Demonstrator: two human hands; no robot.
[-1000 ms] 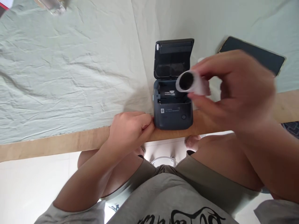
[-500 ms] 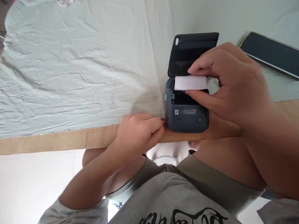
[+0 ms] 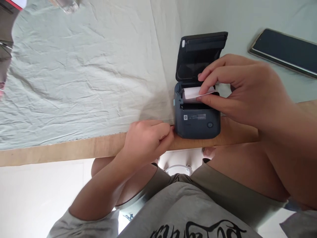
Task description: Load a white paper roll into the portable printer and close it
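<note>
A dark grey label printer (image 3: 198,129) stands at the table's front edge with its black lid (image 3: 201,54) raised. In its compartment lies a white paper roll (image 3: 190,92), partly covered by fingers. Thumb and forefinger of my right hand (image 3: 244,87) pinch the loose end of the paper, which lifts off the roll. Its other fingers reach along the lid's lower part. My left hand (image 3: 148,137) rests as a loose fist on the table edge, left of the printer, its fingertips close to the casing. Nothing shows in it, and its palm is hidden.
A dark phone (image 3: 287,53) lies to the right, behind my right hand. Wrinkled pale cloth (image 3: 86,76) covers the table, leaving a wooden front strip (image 3: 61,148) bare. A clear object (image 3: 68,5) is cut off at the top left.
The paper roll has gone lower into the printer's compartment. My right fingers have shifted from around the roll to its loose paper end. My left hand stays by the printer.
</note>
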